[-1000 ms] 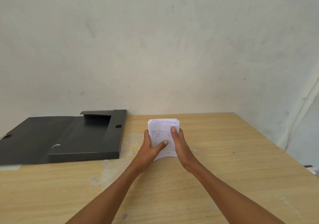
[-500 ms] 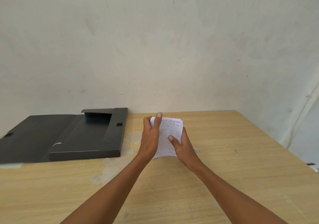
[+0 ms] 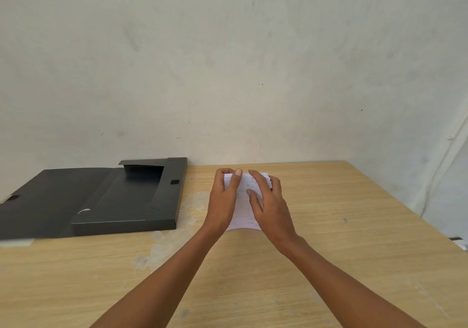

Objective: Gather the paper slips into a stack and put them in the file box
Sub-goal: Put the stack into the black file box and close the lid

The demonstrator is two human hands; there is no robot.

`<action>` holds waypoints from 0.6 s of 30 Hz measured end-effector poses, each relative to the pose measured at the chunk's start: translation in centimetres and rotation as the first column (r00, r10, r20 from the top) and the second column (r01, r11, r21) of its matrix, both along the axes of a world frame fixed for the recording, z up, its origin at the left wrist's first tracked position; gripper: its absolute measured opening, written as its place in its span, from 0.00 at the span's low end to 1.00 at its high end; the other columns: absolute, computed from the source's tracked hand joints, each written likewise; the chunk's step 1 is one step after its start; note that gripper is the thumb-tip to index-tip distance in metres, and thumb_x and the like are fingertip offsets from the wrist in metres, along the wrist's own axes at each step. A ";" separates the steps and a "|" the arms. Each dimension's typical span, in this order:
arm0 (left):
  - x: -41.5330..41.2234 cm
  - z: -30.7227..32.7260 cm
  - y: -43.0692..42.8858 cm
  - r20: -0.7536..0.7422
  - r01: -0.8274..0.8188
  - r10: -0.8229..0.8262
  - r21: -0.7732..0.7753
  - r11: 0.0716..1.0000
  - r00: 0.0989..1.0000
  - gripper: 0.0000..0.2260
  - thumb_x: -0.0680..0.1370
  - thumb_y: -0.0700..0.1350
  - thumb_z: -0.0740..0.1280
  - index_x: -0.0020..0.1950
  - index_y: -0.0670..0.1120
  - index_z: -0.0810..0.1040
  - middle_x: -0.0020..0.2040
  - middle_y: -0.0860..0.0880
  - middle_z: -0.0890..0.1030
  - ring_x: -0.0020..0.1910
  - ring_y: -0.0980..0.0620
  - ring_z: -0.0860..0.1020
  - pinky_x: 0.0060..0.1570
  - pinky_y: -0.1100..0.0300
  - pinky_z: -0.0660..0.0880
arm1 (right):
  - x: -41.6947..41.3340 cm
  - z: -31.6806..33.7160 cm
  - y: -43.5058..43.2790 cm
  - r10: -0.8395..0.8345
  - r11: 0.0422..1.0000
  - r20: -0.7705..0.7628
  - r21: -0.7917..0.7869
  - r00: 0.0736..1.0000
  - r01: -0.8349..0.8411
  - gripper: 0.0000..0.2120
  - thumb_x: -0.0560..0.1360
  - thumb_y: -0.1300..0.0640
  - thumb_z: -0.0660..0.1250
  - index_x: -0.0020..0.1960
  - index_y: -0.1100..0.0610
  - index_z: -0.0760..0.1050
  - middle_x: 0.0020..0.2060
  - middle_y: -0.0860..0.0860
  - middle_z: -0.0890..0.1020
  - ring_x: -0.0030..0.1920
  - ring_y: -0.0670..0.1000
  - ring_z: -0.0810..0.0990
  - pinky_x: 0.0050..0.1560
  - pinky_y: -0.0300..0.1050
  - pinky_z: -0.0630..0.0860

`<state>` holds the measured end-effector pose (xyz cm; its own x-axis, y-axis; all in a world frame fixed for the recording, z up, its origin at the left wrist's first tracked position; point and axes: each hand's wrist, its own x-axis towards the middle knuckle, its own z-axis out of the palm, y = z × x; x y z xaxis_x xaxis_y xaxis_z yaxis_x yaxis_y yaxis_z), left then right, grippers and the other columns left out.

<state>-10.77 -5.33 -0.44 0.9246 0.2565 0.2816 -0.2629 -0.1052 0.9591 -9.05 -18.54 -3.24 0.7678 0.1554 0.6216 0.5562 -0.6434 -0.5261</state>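
Note:
A white stack of paper slips (image 3: 243, 208) with faint printed lines stands tilted on the wooden table, near the middle. My left hand (image 3: 223, 201) grips its left side, fingers curled over the top edge. My right hand (image 3: 269, 201) holds the right side, fingers spread over the front sheet and top edge. The black file box (image 3: 126, 201) lies open to the left of the hands, its tray empty as far as I can see and its lid flap folded out to the left.
The wooden table (image 3: 329, 239) has pale worn patches between the box and the hands. A plain wall rises right behind the table's far edge. The table's right edge runs diagonally at the far right.
Both hands have slid up along the stack. The left fingers now hook over its top edge and the right fingers reach the top right corner.

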 end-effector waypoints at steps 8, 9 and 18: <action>-0.2 -0.7 1.7 0.014 0.070 -0.073 0.147 0.987 0.997 0.11 0.82 0.48 0.66 0.61 0.51 0.68 0.54 0.53 0.77 0.50 0.51 0.79 0.45 0.56 0.80 | -0.7 0.1 0.2 0.195 0.952 -0.202 0.274 0.960 -0.135 0.39 0.80 0.49 0.66 0.79 0.38 0.43 0.57 0.42 0.70 0.53 0.40 0.77 0.48 0.33 0.77; -0.2 -0.5 2.0 0.020 0.059 -0.062 0.121 0.991 0.998 0.10 0.82 0.48 0.66 0.61 0.51 0.68 0.54 0.54 0.78 0.49 0.51 0.80 0.45 0.57 0.81 | -0.7 0.1 0.4 0.245 0.915 -0.267 0.380 0.932 -0.132 0.40 0.78 0.49 0.68 0.79 0.39 0.43 0.57 0.43 0.73 0.54 0.41 0.79 0.50 0.36 0.79; -1.8 0.9 7.8 -0.205 0.024 -0.041 -0.084 0.996 0.978 0.21 0.81 0.54 0.67 0.68 0.48 0.65 0.59 0.53 0.80 0.53 0.55 0.82 0.52 0.55 0.81 | -0.1 2.5 6.5 0.411 0.813 -0.404 0.569 0.817 -0.128 0.11 0.81 0.56 0.64 0.62 0.52 0.76 0.53 0.46 0.85 0.52 0.46 0.84 0.44 0.35 0.78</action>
<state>-12.57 2.46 0.41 0.9688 0.2394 0.0636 -0.0607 -0.0195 0.9980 -9.14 -12.07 -0.77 0.9570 0.1853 0.2233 0.2406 -0.0768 -0.9676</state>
